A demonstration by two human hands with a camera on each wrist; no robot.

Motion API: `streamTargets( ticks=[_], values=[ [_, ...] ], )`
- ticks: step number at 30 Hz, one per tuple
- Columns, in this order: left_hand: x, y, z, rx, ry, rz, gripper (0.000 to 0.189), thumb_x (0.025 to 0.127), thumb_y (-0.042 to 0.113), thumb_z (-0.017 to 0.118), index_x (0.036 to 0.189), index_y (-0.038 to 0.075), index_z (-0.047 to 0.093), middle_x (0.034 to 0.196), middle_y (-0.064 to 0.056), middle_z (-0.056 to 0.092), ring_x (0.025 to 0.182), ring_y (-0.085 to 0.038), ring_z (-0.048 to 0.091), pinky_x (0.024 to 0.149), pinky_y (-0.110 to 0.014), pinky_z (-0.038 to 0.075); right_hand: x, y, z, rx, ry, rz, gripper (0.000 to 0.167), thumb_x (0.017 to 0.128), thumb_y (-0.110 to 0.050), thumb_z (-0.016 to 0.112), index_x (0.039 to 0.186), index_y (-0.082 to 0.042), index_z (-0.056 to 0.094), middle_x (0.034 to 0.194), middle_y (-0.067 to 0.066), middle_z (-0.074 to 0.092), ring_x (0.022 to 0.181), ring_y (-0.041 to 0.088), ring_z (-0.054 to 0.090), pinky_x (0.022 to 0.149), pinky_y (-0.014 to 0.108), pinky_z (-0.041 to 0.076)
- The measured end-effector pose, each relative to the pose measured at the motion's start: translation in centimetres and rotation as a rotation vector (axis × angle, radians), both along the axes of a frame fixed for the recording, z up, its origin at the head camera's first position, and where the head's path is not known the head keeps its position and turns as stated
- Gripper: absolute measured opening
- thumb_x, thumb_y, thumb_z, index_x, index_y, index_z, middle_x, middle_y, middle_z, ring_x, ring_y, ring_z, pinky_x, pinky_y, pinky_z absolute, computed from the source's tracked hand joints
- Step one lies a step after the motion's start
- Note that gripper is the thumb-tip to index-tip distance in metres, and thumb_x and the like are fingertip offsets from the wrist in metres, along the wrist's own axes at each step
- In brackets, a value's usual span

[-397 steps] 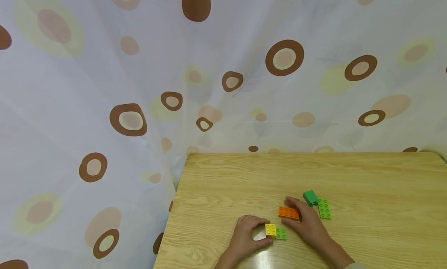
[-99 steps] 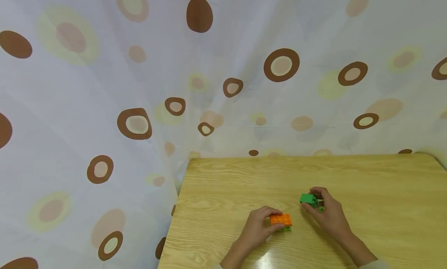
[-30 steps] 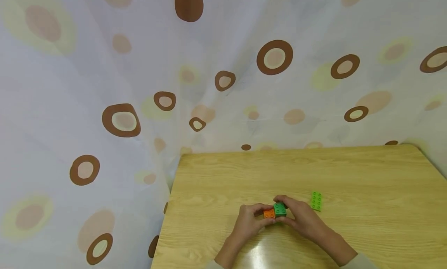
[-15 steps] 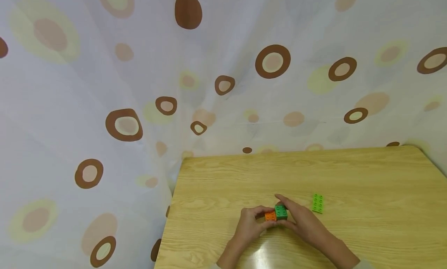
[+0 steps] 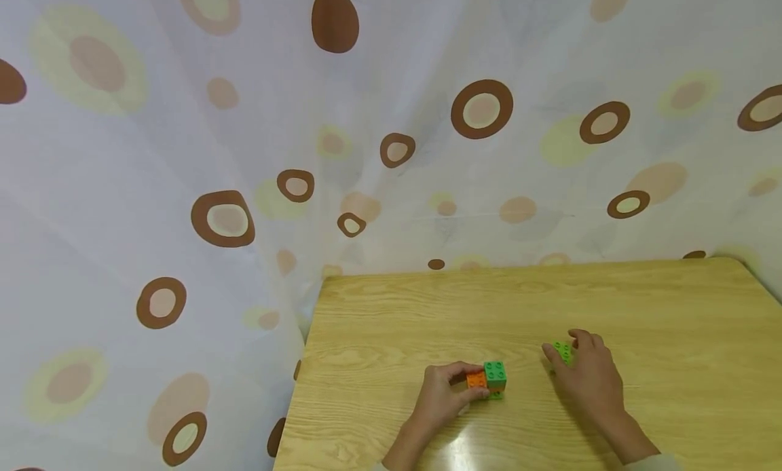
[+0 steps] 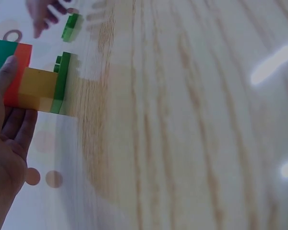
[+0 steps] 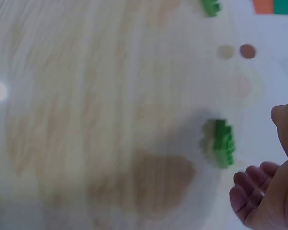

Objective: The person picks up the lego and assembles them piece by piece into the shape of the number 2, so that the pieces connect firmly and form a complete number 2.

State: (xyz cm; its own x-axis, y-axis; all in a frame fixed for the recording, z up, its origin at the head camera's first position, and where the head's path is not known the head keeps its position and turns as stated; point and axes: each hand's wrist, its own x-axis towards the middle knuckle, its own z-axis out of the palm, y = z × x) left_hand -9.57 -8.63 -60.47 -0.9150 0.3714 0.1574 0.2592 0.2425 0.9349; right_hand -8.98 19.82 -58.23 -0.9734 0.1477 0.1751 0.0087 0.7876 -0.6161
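Note:
My left hand pinches an orange toy brick between thumb and fingers. A dark green brick sits on the orange brick's right end. Below the orange one, the left wrist view shows a yellow brick and, lowest in the stack, a light green plate. On the right, my right hand hovers around a loose light green studded plate, thumb and fingers spread on either side. In the right wrist view a gap shows between those fingers and the loose plate.
The wooden table stretches behind and to the right of the hands. A white sheet with brown and yellow spots hangs behind the table and along its left side.
Earlier, the orange brick went onto the yellow one, then the dark green brick onto the orange. Within the last half second my right hand left the green brick and moved right to the loose plate.

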Motion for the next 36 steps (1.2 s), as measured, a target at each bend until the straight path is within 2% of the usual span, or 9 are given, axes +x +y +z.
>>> streamTargets(
  ticks=[3,5,9,12,15,18,23,30,36],
  values=[
    [0.0,0.0,-0.1,0.003,-0.004,0.005,0.037,0.085,0.019,0.09,0.119,0.011,0.079,0.116,0.002,0.078,0.103,-0.005,0.072,0.085,-0.018,0.059,-0.2,0.8,-1.0,0.057,-0.153,-0.048,0.095,0.102,-0.066,0.057,0.135,0.022,0.047,0.124,0.044,0.052,0.106,0.06,0.055,0.065,0.06,0.053],
    [-0.1,0.1,-0.2,0.006,-0.009,0.008,0.036,0.085,0.019,0.09,0.119,0.012,0.08,0.116,0.003,0.078,0.103,-0.005,0.072,0.084,-0.017,0.059,-0.5,0.9,-1.5,0.08,-0.189,-0.066,0.096,0.098,-0.069,0.06,0.13,0.022,0.05,0.12,0.043,0.053,0.101,0.058,0.056,0.063,0.059,0.051],
    [0.0,0.2,-0.2,0.011,-0.025,0.008,0.037,0.085,0.02,0.089,0.12,0.013,0.08,0.117,0.003,0.077,0.104,-0.005,0.072,0.084,-0.018,0.059,-0.8,0.8,-2.0,0.106,-0.12,-0.049,0.071,0.098,-0.047,0.073,0.119,0.019,0.058,0.11,0.04,0.057,0.092,0.054,0.059,0.058,0.056,0.052],
    [0.0,0.2,-0.2,0.014,-0.035,0.006,0.038,0.085,0.02,0.089,0.121,0.013,0.08,0.117,0.003,0.077,0.105,-0.005,0.072,0.085,-0.018,0.059,-0.8,0.6,-2.3,0.124,-0.043,-0.002,0.053,0.097,-0.028,0.076,0.119,0.018,0.062,0.111,0.042,0.059,0.093,0.057,0.06,0.06,0.06,0.054],
    [0.1,0.1,-0.2,0.014,-0.031,0.003,0.037,0.086,0.02,0.089,0.121,0.013,0.079,0.117,0.003,0.077,0.105,-0.005,0.072,0.086,-0.018,0.059,-0.6,0.3,-2.4,0.131,0.009,0.05,0.046,0.096,-0.02,0.077,0.122,0.016,0.064,0.113,0.041,0.061,0.096,0.057,0.061,0.065,0.064,0.054],
    [0.1,0.0,-0.2,0.016,-0.024,-0.001,0.037,0.086,0.02,0.089,0.121,0.013,0.079,0.116,0.003,0.078,0.104,-0.006,0.073,0.086,-0.019,0.059,-0.5,0.0,-2.1,0.084,0.032,0.112,0.045,0.097,-0.017,0.076,0.126,0.016,0.063,0.112,0.037,0.062,0.093,0.049,0.062,0.068,0.06,0.055],
    [0.0,0.0,-0.3,0.013,-0.004,-0.003,0.037,0.086,0.02,0.089,0.121,0.013,0.079,0.115,0.003,0.078,0.104,-0.005,0.073,0.088,-0.019,0.059,-0.8,-1.0,-0.3,-0.008,0.097,0.202,0.042,0.097,-0.012,0.078,0.128,0.014,0.064,0.11,0.027,0.064,0.092,0.036,0.065,0.073,0.051,0.059],
    [0.0,0.0,-0.4,0.001,0.015,0.005,0.037,0.086,0.023,0.089,0.121,0.014,0.079,0.116,0.004,0.078,0.104,-0.004,0.072,0.088,-0.02,0.059,-0.7,-3.4,4.4,-0.053,0.238,0.284,0.044,0.095,-0.013,0.081,0.133,0.003,0.065,0.116,0.014,0.073,0.099,0.03,0.069,0.078,0.046,0.06],
    [0.0,-0.1,-0.2,0.01,-0.01,-0.001,0.036,0.088,0.023,0.088,0.122,0.015,0.079,0.116,0.003,0.077,0.105,-0.004,0.072,0.089,-0.02,0.058,0.2,-5.3,7.9,-0.088,0.388,0.439,0.061,0.084,-0.002,0.088,0.139,-0.006,0.062,0.118,0.0,0.075,0.098,0.014,0.065,0.082,0.016,0.05]
  ],
)
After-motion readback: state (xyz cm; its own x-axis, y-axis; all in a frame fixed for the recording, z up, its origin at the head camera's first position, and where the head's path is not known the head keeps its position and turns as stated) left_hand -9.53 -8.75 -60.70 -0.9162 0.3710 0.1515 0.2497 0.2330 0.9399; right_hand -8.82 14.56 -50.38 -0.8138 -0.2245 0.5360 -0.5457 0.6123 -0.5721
